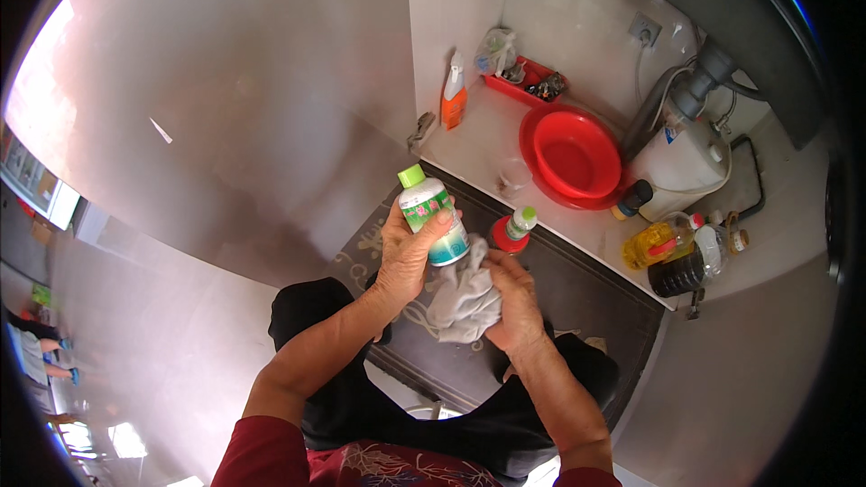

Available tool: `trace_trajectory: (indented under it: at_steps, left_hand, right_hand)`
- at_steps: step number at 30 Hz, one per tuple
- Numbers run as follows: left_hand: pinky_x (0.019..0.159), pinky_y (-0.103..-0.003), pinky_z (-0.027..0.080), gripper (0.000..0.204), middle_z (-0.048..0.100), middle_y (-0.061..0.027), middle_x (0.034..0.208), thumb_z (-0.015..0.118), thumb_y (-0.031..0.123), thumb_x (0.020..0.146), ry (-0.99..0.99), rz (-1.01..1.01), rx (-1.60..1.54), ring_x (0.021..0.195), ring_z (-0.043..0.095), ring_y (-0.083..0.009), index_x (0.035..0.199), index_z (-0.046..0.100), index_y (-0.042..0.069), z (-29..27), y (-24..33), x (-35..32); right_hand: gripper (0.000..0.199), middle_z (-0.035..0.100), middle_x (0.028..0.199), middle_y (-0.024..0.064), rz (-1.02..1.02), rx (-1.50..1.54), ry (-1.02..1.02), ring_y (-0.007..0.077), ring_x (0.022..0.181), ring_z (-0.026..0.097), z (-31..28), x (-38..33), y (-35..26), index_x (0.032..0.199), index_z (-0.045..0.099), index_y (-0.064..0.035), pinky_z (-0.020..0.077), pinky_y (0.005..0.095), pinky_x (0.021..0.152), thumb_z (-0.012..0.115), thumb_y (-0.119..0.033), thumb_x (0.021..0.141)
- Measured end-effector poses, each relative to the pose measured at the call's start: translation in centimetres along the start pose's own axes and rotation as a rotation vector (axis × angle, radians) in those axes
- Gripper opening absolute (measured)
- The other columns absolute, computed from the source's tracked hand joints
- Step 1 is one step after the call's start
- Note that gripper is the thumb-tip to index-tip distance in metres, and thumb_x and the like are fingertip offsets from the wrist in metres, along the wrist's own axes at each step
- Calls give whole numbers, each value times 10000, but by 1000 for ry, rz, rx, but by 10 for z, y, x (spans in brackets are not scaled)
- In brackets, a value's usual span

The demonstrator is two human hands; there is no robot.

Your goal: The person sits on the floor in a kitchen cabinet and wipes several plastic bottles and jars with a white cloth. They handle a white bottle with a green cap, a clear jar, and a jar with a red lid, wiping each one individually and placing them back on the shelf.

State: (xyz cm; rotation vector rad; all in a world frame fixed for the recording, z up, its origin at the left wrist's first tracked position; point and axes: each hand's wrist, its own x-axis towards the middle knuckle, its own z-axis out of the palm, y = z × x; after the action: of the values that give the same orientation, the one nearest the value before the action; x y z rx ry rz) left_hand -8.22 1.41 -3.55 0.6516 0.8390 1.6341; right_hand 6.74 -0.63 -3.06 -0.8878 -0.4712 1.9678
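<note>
My left hand [403, 257] is wrapped round a white bottle [431, 215] with a light green cap and a green and blue label. The bottle stands nearly upright in the grip, tilted a little. In my right hand [518, 304] is a crumpled greyish-white cloth [464, 298], bunched up against the lower end of the bottle. Just beyond the right hand stands a bottle of red liquid [512, 230] with a green cap; its lower part is partly hidden.
A low cabinet shelf [478, 158] holds an orange spray bottle [454, 97], a red tray [526, 81], stacked red basins [577, 153], a white tank [677, 162], a yellow oil bottle [648, 245] and a dark-liquid bottle [678, 274]. A dark patterned mat [577, 307] lies below me.
</note>
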Motion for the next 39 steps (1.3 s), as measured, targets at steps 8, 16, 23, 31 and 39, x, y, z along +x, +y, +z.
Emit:
trace_trajectory:
  at_steps: [8,16,23,31,39]
  left_hand:
    - [850,-334,488,497,525,-33,1126,682,134,835,15,-86,-185,998,534,-146,1229,382,180,17,-21,-9]
    - [803,-323,490,536,498,-17,1036,700,188,826,65,-109,-106,929,520,-133,1222,340,157,13,-12,-1]
    - [913,-376,449,444,564,-57,1075,677,275,840,-37,-112,-155,1015,548,-184,1188,443,128,6,-10,2]
    - [921,-402,460,525,526,-82,1180,677,213,839,-86,-185,-125,1064,539,-209,1255,365,138,17,-20,-11]
    - [904,-391,457,544,537,-46,1122,698,119,806,20,-141,-97,1055,531,-191,1239,374,166,11,-18,-6]
  right_hand:
    - [276,608,1018,62,-93,117,-7,159,902,594,0,17,6,1129,563,1,483,300,804,502,-160,913]
    - [244,616,984,49,-212,-389,-183,113,874,577,-3,-4,0,1100,596,-2,460,259,791,552,-70,870]
    - [289,625,960,56,-162,-293,30,87,808,567,-11,-3,-7,1107,583,18,472,246,697,597,-115,850]
    - [301,609,993,62,-195,-151,26,99,859,544,-1,4,-4,1124,569,28,450,239,758,555,-155,886]
    - [252,620,885,22,-136,-309,-91,76,767,552,-6,-13,-12,1061,584,7,454,237,682,626,-81,829]
